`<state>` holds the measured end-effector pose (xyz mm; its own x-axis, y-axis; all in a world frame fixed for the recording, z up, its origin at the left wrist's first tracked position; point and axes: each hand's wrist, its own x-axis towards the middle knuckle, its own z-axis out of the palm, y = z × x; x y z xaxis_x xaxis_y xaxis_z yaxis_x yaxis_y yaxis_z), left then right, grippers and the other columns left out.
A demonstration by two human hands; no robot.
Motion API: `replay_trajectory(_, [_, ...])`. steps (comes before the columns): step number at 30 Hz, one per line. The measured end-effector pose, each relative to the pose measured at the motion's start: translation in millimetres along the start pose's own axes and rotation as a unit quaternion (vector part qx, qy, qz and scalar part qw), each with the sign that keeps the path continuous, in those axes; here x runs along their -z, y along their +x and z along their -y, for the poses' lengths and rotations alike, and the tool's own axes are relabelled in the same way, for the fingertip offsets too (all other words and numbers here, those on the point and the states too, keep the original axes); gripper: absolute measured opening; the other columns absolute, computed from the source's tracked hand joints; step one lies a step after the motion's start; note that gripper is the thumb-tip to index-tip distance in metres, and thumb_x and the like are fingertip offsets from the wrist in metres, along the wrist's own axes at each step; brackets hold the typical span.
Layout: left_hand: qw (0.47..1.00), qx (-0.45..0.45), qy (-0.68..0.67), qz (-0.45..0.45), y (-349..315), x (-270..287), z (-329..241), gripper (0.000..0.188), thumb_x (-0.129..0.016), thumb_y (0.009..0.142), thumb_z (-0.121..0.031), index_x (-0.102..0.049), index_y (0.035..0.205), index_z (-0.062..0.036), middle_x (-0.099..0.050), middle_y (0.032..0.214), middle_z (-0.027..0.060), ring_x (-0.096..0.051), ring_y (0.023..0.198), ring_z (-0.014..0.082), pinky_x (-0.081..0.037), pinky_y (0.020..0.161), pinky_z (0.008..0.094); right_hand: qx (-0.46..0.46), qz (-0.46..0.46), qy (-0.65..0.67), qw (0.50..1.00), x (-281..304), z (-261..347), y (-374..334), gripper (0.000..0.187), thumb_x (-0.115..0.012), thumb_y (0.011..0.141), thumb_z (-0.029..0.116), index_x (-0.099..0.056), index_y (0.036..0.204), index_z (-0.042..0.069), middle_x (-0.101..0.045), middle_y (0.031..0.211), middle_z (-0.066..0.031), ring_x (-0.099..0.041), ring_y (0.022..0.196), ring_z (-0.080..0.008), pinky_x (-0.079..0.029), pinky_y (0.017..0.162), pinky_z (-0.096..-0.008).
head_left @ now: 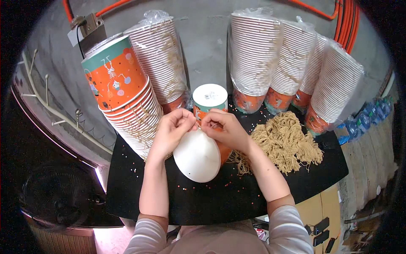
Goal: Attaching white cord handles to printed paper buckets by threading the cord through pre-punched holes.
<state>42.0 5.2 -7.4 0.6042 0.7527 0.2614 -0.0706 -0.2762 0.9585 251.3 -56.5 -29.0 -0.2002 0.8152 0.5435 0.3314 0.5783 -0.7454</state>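
- Centrally, black tabletop (262, 199) against a grey concrete wall, speckled with tiny coloured dots and crowded along its far edge.
- Far right: four plastic-wrapped stacks of paper cups (296, 63), rims toward the camera, orange bases down on the table.
- Far left: another wrapped cup stack (158, 51), and beside it an unwrapped stack (127, 106) leaning over, topped by an orange and teal printed cup (112, 72) and strung with tan cord handles.
- Right of centre: loose heap of tan cord pieces (287, 142), touching the bases of the wrapped stacks.
- Middle: white cup (198, 155) lying tilted, rim toward the camera, a small hole near its lower edge; just beyond it, a single upside-down cup (210, 99) with white base up.
- Left hand (171, 131): fingers clenched in a pinch at the near cup's top rim, apparently on a thin tan cord, too fine to tell surely.
- Right hand (224, 129): fingertips pinched likewise at the same rim, just beside the left, nearly touching.
- Below: light striped sleeves at the lower edge.
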Motion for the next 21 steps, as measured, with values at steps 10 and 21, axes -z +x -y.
replay_trajectory(10, [0.971,-0.082,0.186,0.126,1,1,3,0.041,-0.078,0.091,-0.022,-0.058,0.123,-0.0055,-0.069,0.114,0.0051,-0.063,0.112,0.0139,-0.047,0.100,0.0316,0.014,0.025,-0.076,0.997,12,2,-2,0.018,-0.066,0.098,0.019,-0.063,0.101,0.002,-0.061,0.089,-0.0100,-0.061,0.082,-0.0202,-0.049,0.074,-0.0323])
replay_trajectory(21, [0.966,-0.049,0.247,0.056,4,-22,0,0.019,-0.078,0.087,-0.014,-0.073,0.102,-0.0035,-0.075,0.097,0.0092,-0.070,0.097,0.0183,-0.051,0.090,0.0327,0.046,-0.036,-0.244,0.968,50,50,-16,0.015,-0.074,0.086,0.008,-0.073,0.099,0.002,-0.060,0.086,-0.0109,-0.060,0.083,-0.0266,-0.048,0.075,-0.0360])
